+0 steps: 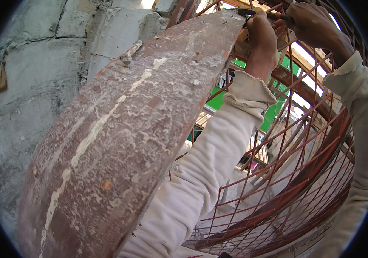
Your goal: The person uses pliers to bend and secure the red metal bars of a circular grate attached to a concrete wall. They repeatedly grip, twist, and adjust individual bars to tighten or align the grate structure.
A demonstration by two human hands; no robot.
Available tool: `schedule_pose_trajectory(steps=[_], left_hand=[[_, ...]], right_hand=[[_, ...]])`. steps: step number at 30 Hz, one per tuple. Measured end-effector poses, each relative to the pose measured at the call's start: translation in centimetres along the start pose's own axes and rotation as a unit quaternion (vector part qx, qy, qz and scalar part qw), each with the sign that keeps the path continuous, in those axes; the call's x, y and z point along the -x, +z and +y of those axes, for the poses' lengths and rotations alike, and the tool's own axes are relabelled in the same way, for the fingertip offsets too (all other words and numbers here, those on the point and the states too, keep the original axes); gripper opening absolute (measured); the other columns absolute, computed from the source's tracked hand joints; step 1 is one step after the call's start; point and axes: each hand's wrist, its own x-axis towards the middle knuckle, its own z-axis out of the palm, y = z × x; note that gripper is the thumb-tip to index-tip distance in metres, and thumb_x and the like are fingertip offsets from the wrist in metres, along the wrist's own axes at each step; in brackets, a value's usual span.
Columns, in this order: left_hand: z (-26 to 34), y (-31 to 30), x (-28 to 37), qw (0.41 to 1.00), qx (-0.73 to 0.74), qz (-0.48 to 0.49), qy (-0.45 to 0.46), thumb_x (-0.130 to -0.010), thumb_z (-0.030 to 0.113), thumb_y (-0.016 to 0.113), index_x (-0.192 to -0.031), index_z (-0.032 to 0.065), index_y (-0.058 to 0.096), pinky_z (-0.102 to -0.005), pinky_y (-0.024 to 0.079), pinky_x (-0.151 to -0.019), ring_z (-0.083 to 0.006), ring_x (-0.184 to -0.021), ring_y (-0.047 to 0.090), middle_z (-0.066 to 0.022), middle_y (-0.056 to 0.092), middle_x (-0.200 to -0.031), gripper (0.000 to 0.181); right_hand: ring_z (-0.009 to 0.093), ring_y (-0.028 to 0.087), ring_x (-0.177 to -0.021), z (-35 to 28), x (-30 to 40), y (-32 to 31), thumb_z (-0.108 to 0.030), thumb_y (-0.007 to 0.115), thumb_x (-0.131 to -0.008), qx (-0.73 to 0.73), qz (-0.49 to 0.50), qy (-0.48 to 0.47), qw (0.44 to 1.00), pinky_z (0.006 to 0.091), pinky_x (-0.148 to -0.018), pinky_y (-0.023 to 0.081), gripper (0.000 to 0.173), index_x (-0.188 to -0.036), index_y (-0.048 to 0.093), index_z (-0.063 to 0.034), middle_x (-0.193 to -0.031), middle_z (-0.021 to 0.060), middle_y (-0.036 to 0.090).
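A long brown formwork board (158,122), smeared with pale cement, rises steeply before me. Nail heads (107,184) dot its face, and a cream streak runs along it. At its upper end my right hand (308,27) grips a slim dark hand tool (276,16) with an orange band. The thumb of my left hand (262,40) lies across the front part of the same tool, its other fingers curled below. Dark wire (234,11) shows by the tool's tip at the board's top edge. What the tip does there is too small to tell.
A grey block wall (42,67) stands to the left, with a small brown tuft (1,78) hanging on it. On the right, a lattice of reddish steel bars (290,93) curves behind my arms. Beyond it are timber pieces and a green surface (217,98).
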Motion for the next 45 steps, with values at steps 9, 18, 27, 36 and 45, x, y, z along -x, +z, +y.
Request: schedule_pose_trajectory(steps=[9, 18, 27, 36, 45], left_hand=[[-1.0, -0.6, -0.1, 0.997, -0.07, 0.018, 0.014, -0.106, 0.033, 0.048, -0.099, -0.0037, 0.061, -0.034, 0.051, -0.075, -0.018, -0.078, 0.065, -0.0078, 0.064, -0.085, 0.039], [-0.8, -1.6, 2.4, 0.977, -0.209, 0.008, 0.043, -0.102, 0.029, 0.051, -0.093, -0.0037, 0.068, -0.033, 0.052, -0.077, -0.0211, -0.078, 0.07, -0.009, 0.068, -0.081, 0.038], [1.5, -9.6, 12.7, 0.817, -0.475, 0.148, 0.291, -0.091, 0.012, 0.063, -0.11, -0.0073, 0.064, -0.0368, 0.054, -0.078, -0.0211, -0.09, 0.067, -0.016, 0.07, -0.095, 0.027], [2.8, -14.1, 9.2, 0.742, -0.649, 0.16, 0.04, -0.105, 0.036, 0.045, -0.099, 0.0019, 0.068, -0.0457, 0.054, -0.08, -0.0361, -0.086, 0.073, -0.0192, 0.072, -0.082, 0.041], [1.0, -12.9, 10.3, 0.744, -0.65, 0.154, 0.008, -0.106, 0.039, 0.039, -0.091, 0.0063, 0.071, -0.0509, 0.051, -0.085, -0.0398, -0.089, 0.07, -0.0182, 0.072, -0.089, 0.048]], right_hand=[[0.038, 0.06, -0.088, 1.5, 1.2, 5.0, -0.031, 0.067, -0.098, -0.089, 0.037, 0.019, 0.995, 0.0488, -0.08, 0.045, 0.033, -0.094, 0.059, 0.0015, -0.092, 0.0186, 0.06], [0.041, 0.068, -0.082, -0.7, 2.1, 7.3, -0.029, 0.071, -0.089, -0.226, -0.048, 0.15, 0.961, 0.0493, -0.077, 0.051, 0.038, -0.091, 0.065, 0.0079, -0.087, 0.0293, 0.067], [0.041, 0.068, -0.074, -5.1, 4.6, 7.5, -0.038, 0.065, -0.093, -0.214, 0.028, 0.175, 0.961, 0.0515, -0.077, 0.053, 0.047, -0.086, 0.068, 0.0079, -0.078, 0.0269, 0.068], [0.016, 0.051, -0.04, -3.2, 3.3, 3.1, -0.057, 0.064, -0.099, -0.345, -0.063, 0.143, 0.925, 0.0381, -0.042, 0.039, 0.069, -0.059, 0.058, -0.0004, -0.05, 0.0078, 0.051], [0.014, 0.048, -0.033, -2.2, 3.8, 6.4, -0.052, 0.061, -0.102, -0.448, -0.083, 0.184, 0.871, 0.0346, -0.035, 0.037, 0.066, -0.06, 0.065, -0.0009, -0.048, 0.0048, 0.052]])
